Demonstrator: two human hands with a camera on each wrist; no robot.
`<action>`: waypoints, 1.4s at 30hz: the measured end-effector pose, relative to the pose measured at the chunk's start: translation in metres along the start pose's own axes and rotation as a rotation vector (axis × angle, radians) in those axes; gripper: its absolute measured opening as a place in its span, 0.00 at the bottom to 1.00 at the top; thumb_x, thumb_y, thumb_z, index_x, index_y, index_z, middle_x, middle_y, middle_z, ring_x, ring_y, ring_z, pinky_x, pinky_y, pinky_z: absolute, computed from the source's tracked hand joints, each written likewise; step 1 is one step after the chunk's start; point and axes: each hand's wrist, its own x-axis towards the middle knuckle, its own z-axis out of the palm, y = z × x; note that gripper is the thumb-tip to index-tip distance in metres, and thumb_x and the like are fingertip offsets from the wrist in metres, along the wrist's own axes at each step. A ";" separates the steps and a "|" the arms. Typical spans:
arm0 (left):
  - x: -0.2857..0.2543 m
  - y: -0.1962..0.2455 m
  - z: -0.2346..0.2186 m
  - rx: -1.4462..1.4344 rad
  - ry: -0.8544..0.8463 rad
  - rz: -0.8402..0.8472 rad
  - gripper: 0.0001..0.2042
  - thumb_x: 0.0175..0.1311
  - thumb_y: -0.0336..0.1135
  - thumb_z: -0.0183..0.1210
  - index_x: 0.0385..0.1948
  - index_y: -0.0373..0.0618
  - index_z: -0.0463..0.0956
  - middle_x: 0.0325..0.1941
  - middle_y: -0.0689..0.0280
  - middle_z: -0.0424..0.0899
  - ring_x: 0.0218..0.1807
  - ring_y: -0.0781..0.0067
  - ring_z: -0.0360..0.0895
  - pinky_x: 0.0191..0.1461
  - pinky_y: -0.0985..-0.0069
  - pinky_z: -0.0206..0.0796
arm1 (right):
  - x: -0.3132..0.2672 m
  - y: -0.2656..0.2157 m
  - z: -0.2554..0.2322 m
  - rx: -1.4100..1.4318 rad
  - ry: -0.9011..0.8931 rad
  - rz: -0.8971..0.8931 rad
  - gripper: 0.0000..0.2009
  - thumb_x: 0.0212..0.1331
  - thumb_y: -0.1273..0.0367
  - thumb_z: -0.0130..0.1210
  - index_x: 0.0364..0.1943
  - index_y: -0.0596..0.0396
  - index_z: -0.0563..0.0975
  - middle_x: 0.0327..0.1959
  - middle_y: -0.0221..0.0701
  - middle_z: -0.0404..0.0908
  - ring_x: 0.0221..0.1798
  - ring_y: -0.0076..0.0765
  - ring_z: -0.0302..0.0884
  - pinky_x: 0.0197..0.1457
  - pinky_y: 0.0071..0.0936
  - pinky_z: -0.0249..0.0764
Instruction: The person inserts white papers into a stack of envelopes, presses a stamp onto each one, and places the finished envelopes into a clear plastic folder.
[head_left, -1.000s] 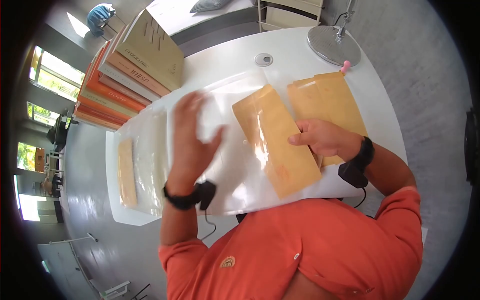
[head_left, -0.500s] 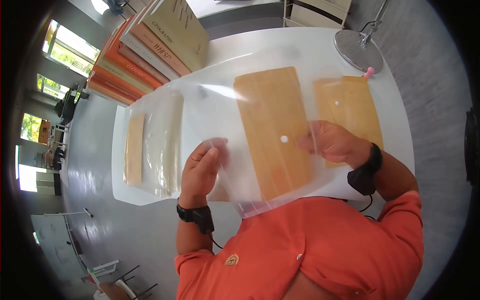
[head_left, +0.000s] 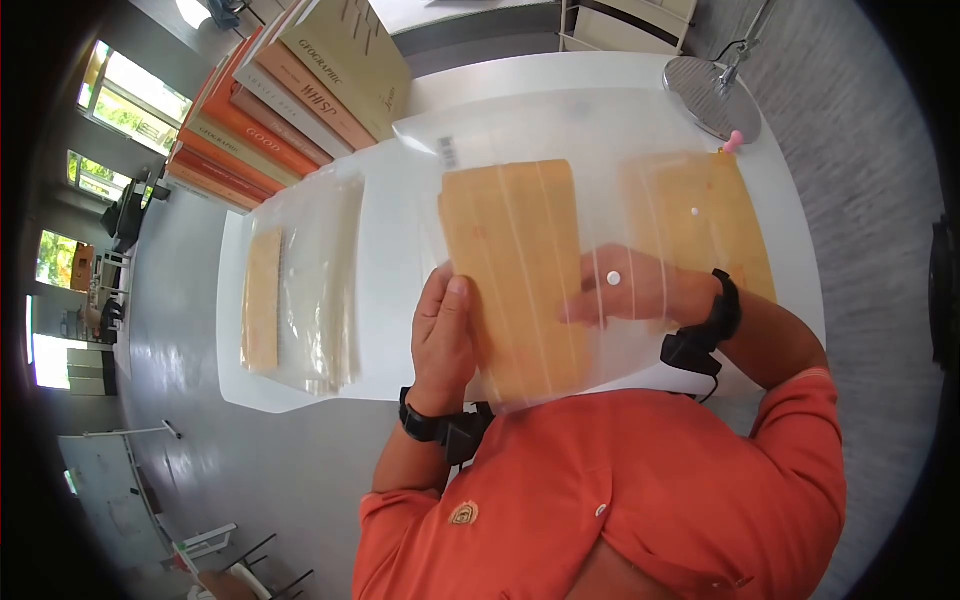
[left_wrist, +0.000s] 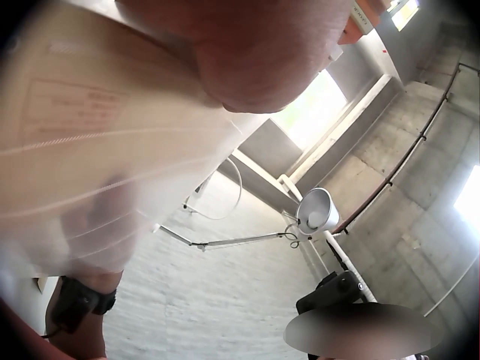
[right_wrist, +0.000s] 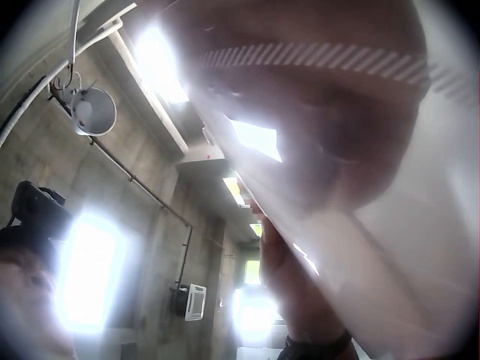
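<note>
In the head view, a brown paper envelope (head_left: 515,265) stands tilted behind or within a clear plastic bag (head_left: 560,120) with pale stripes, a white round dot and a barcode. My left hand (head_left: 445,340) grips the left side of the bag and the envelope, thumb in front. Seen through the plastic, my right hand (head_left: 640,285) holds the envelope at its right edge, fingertips overlapping it. In the left wrist view, red print shows on the envelope (left_wrist: 71,112) through the plastic. The right wrist view shows my right hand (right_wrist: 330,105) covered by the striped film.
More brown envelopes (head_left: 745,240) lie at the right of the white table (head_left: 390,300). Plastic sleeves (head_left: 325,290) with a narrow brown envelope (head_left: 263,300) lie at the left. A row of books (head_left: 290,100) stands behind them. A lamp base (head_left: 710,100) and a small pink object (head_left: 734,141) sit back right.
My left hand came down to the bag's edge, then moved right to grip the envelope's left side. My right hand and the envelope moved left, now under the plastic.
</note>
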 end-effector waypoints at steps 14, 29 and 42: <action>-0.012 0.029 -0.045 -0.092 -0.057 0.177 0.20 0.75 0.32 0.53 0.66 0.41 0.66 0.67 0.57 0.76 0.67 0.61 0.74 0.71 0.59 0.67 | -0.066 -0.071 -0.049 -0.032 0.401 -0.236 0.10 0.58 0.75 0.57 0.44 0.60 0.78 0.41 0.33 0.83 0.33 0.22 0.78 0.37 0.21 0.76; 0.003 0.037 -0.037 -0.126 -0.065 0.166 0.21 0.76 0.33 0.51 0.68 0.39 0.65 0.67 0.58 0.75 0.67 0.63 0.74 0.69 0.65 0.67 | -0.042 -0.014 -0.029 0.259 0.008 -0.204 0.12 0.67 0.66 0.60 0.48 0.60 0.80 0.42 0.33 0.83 0.40 0.25 0.80 0.45 0.25 0.77; -0.039 0.042 -0.066 0.096 0.052 0.021 0.25 0.71 0.27 0.54 0.69 0.35 0.62 0.66 0.59 0.76 0.67 0.70 0.73 0.69 0.67 0.65 | -0.007 -0.016 -0.002 -0.100 0.114 -0.202 0.07 0.66 0.71 0.60 0.41 0.61 0.81 0.35 0.29 0.84 0.33 0.20 0.78 0.38 0.21 0.76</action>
